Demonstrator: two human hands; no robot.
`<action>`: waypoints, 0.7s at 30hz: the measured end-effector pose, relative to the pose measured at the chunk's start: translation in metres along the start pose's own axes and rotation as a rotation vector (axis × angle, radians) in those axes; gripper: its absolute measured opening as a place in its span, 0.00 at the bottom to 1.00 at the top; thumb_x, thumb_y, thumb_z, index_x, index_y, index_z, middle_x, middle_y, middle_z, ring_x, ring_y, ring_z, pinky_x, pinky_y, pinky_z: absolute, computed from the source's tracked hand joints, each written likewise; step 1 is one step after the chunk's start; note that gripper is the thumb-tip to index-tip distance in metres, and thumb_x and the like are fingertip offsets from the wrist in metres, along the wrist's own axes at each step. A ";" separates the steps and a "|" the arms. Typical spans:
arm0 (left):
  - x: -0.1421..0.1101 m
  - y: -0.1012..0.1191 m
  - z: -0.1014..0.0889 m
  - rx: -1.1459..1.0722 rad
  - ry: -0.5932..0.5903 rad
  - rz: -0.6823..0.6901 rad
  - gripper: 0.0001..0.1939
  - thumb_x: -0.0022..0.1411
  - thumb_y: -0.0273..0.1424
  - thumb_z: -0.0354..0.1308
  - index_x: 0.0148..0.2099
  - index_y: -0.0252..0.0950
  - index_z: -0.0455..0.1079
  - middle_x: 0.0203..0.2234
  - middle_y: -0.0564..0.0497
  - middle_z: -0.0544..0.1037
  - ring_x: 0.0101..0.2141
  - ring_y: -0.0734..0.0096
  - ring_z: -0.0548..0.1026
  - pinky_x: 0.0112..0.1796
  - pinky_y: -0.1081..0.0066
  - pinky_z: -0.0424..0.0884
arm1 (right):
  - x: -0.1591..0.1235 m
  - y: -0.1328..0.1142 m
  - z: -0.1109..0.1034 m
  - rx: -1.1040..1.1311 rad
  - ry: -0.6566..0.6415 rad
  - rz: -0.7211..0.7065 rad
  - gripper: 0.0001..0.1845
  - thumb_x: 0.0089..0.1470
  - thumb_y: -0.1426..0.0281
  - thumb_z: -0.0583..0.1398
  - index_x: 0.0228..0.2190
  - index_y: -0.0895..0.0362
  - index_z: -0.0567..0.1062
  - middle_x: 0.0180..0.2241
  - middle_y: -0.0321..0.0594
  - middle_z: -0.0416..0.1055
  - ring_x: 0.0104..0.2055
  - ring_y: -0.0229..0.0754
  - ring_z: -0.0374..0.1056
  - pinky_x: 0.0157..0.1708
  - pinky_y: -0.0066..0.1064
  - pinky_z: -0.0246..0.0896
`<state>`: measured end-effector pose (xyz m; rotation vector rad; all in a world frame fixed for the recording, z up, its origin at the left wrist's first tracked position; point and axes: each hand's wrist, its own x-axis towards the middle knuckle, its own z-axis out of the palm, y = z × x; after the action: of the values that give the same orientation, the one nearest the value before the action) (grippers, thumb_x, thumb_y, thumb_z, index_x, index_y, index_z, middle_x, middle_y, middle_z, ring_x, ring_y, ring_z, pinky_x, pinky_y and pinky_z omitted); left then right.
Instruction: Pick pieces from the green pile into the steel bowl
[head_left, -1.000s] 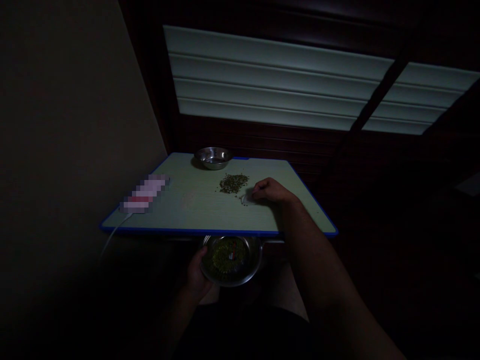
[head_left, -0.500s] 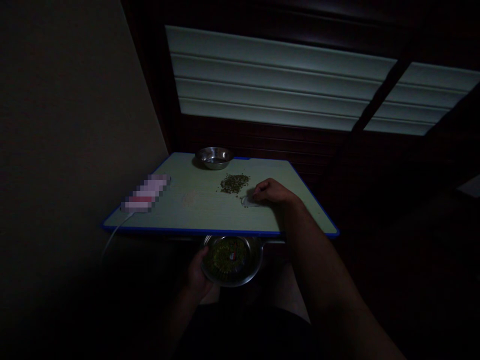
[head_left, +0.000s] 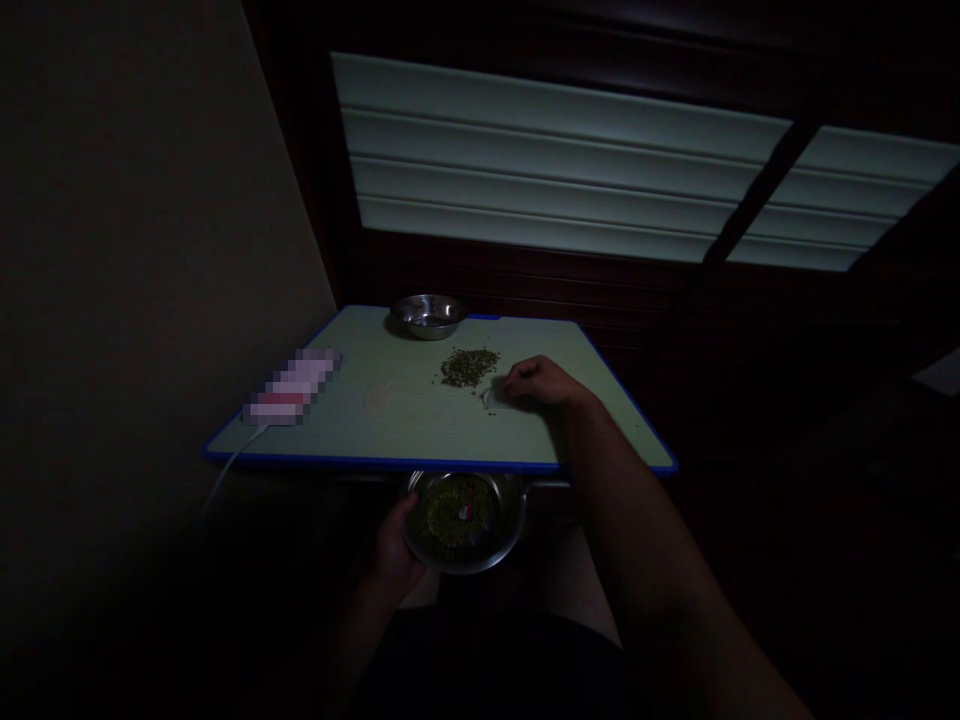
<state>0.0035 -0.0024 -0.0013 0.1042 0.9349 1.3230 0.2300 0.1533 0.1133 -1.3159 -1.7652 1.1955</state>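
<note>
Below the table's front edge, my left hand grips the left rim of a steel bowl. Greenish grains and a small item with a red and white patch show inside it. Over the right half of the table, the fingers of my right hand are closed on a clear, flat piece, whose kind I cannot make out in the dim light. Its edge is close to the near right side of a loose pile of small greenish-brown beans. A few stray beans lie around the pile.
A second steel bowl stands at the back of the pale table with a blue rim. A blurred-out phone-like object with a white cable lies at the left. Wall and slatted panels enclose the left and back.
My right hand has shifted very slightly to the left with the clear piece. My left hand and the bowl in it stay where they were.
</note>
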 end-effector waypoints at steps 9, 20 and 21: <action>0.008 -0.004 -0.008 -0.002 -0.031 -0.012 0.10 0.54 0.32 0.57 0.34 0.32 0.77 0.28 0.44 0.83 0.36 0.56 0.80 0.44 0.58 0.73 | 0.001 0.001 0.000 -0.010 -0.033 0.011 0.11 0.31 0.67 0.66 0.19 0.61 0.74 0.18 0.35 0.67 0.20 0.32 0.58 0.24 0.28 0.51; 0.004 -0.002 -0.002 -0.009 0.008 -0.022 0.11 0.57 0.31 0.54 0.32 0.32 0.77 0.27 0.44 0.83 0.31 0.60 0.80 0.37 0.64 0.75 | 0.000 0.000 0.002 -0.051 -0.046 -0.002 0.11 0.33 0.65 0.65 0.19 0.61 0.74 0.17 0.34 0.66 0.20 0.32 0.57 0.23 0.28 0.49; 0.003 -0.001 -0.001 -0.012 0.010 -0.021 0.11 0.57 0.30 0.54 0.32 0.32 0.77 0.27 0.44 0.83 0.31 0.61 0.80 0.36 0.65 0.75 | 0.001 0.001 0.002 -0.060 -0.041 -0.006 0.11 0.33 0.65 0.65 0.19 0.61 0.74 0.17 0.34 0.66 0.20 0.32 0.57 0.23 0.28 0.50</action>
<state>0.0039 -0.0007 -0.0043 0.0786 0.9344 1.3108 0.2282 0.1536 0.1117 -1.3287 -1.8459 1.1824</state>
